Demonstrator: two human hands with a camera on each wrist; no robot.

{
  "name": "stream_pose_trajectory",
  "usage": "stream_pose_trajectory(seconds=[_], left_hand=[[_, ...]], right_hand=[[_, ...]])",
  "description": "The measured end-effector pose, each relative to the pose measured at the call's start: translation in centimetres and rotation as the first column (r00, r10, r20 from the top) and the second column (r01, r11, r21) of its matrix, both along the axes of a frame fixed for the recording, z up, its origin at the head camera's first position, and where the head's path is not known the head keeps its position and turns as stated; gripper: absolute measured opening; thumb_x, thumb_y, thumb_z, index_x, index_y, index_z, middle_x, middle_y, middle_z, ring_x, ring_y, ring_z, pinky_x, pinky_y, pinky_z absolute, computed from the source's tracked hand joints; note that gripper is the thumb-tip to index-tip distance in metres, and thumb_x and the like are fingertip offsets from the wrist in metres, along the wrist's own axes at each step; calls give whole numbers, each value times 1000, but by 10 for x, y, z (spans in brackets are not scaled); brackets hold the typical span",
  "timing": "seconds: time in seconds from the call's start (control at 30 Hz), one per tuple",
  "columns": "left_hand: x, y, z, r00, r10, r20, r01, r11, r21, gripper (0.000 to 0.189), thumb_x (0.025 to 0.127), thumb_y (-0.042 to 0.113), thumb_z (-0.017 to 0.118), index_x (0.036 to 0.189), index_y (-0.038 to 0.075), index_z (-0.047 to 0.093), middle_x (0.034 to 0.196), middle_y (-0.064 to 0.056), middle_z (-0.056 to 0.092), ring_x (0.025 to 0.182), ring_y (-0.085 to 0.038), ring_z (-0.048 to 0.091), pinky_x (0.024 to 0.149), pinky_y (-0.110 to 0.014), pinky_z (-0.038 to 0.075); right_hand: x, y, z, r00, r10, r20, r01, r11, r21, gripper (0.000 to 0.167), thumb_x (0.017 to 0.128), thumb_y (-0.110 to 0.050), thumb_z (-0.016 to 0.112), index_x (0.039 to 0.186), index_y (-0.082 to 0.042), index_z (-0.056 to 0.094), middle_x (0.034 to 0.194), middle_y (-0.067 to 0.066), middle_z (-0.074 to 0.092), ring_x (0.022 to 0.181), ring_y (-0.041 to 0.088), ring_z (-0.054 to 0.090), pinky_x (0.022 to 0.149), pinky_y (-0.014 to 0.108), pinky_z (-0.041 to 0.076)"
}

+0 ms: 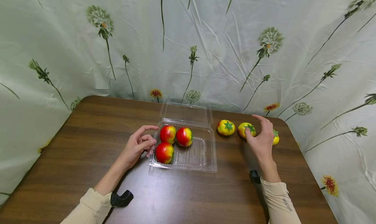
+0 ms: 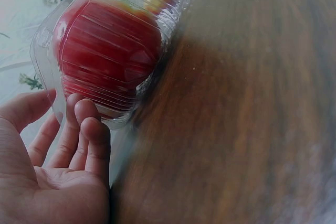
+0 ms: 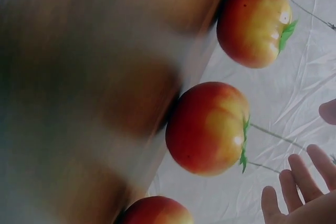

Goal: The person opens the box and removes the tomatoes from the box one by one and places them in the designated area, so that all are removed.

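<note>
A clear plastic clamshell container [image 1: 195,167] stands on the table with its lid [image 1: 186,113] folded back. Three red-and-yellow toy tomatoes [image 1: 184,136] sit in its left part. At its left side is my left hand [image 1: 135,149], fingertips right at the rim and wall. In the left wrist view, a red tomato [image 2: 107,40] shows through the ribbed wall. My right hand [image 1: 262,138] is over the middle tomato [image 3: 210,129] of a row, thumb and fingers spread apart around its green-leaf top. The right-hand tomato [image 1: 276,137] is partly hidden behind this hand.
Another tomato [image 1: 226,127] lies between the container and my right hand. The brown wooden table [image 1: 176,198] ends at the back against a pale curtain [image 1: 141,54] printed with dandelions. A black wrist device [image 1: 121,198] juts from the left sleeve.
</note>
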State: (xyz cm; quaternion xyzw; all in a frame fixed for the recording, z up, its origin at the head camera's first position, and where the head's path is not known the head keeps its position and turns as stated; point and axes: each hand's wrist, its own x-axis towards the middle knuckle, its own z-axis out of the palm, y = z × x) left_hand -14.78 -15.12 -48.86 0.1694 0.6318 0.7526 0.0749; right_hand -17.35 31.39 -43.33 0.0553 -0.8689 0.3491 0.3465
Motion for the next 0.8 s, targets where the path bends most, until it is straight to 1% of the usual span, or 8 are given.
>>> stream_pose_trajectory(seconds=[0.13,0.23,0.3,0.4,0.5,0.63,0.8], left_hand=[[0,0,-1,1000,-3,2,3,1000,7,42,104,0,58,144,-4,46,78,-2,65,54,-24,52,49,-28,53],[0,0,0,1000,-3,-1,3,1000,9,42,104,-1,58,144,-5,46,78,-2,66,54,-24,52,49,-28,53],[0,0,0,1000,-3,0,3,1000,10,43,104,0,58,145,-4,46,78,-2,66,54,-24,52,49,-27,53],[0,0,1,1000,-5,2,5,1000,13,43,104,0,58,145,-4,46,78,-2,66,54,-23,53,49,-27,53],[0,1,0,1000,-10,-2,10,1000,20,42,104,-1,58,145,-4,46,78,-2,66,54,-23,53,49,-27,53],[0,1,0,1000,-21,-15,22,999,32,42,104,-2,57,144,-4,47,79,-2,66,55,-26,52,50,-27,53],[0,0,1,1000,-24,-20,25,999,39,41,104,-3,58,143,-3,48,79,-3,66,54,-27,51,49,-28,53]], right_hand=[[2,-6,1,999,19,35,-19,1000,2,52,81,0,78,132,-1,66,130,22,66,127,42,55,101,52,41],[2,-9,2,998,29,51,-29,1000,-1,53,82,-1,79,134,-2,65,131,20,66,126,41,55,99,50,42],[2,-12,2,997,34,63,-33,999,-12,54,83,-3,80,135,-3,65,132,20,66,125,41,56,99,50,42],[3,-15,3,995,53,85,-49,998,-44,54,85,-7,82,136,-4,64,133,20,65,126,42,56,103,54,45],[5,-18,4,992,71,105,-65,996,-66,55,87,-10,83,137,-5,63,134,20,64,128,39,57,108,58,46],[6,-24,6,989,88,122,-80,994,-68,55,87,-13,84,138,-5,63,136,17,64,131,35,56,111,57,45],[8,-31,7,985,115,128,-107,992,-69,56,88,-14,85,139,-6,62,138,15,63,131,31,55,113,56,44]])
